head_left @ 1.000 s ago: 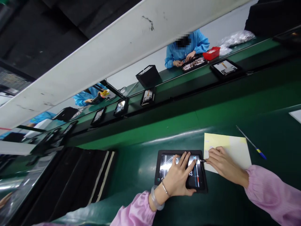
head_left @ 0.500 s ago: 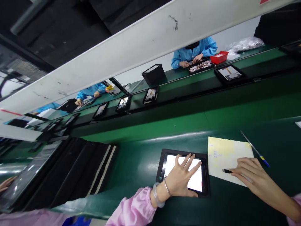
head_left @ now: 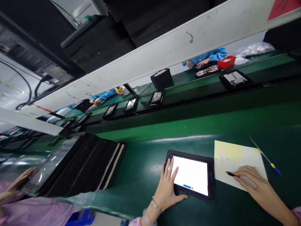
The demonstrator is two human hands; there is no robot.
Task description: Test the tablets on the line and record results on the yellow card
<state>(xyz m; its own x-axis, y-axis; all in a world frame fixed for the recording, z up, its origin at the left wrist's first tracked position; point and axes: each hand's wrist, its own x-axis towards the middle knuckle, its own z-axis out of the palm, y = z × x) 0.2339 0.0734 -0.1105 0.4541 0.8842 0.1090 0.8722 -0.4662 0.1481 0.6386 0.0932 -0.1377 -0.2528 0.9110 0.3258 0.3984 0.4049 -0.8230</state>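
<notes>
- The left hand (head_left: 167,187) lies flat and open on the near left corner of the tablet (head_left: 191,175), fingers spread over the bezel and the edge of the screen, thumb along the near rim; it grips nothing.
- The tablet is a flat rectangle in a thick matte black case, lying on the glossy green belt (head_left: 141,169); its glass screen glows plain white with a small blue bar near the bottom edge.
- The right hand (head_left: 254,183) rests on the pale yellow paper sheet (head_left: 235,153) just right of the tablet, fingers curled, pinching a small black connector (head_left: 229,173) whose tip points toward the tablet.
- A thin pen (head_left: 265,157) with a blue end lies beside the sheet.
- Left of the tablet, dark flat panels (head_left: 94,163) with pale edges lie stacked aslant.
- Farther off, black trays (head_left: 156,98) hold bare circuit boards.
- A red bin (head_left: 227,61) holds small pale parts beside a worker's blue sleeves (head_left: 213,56).
</notes>
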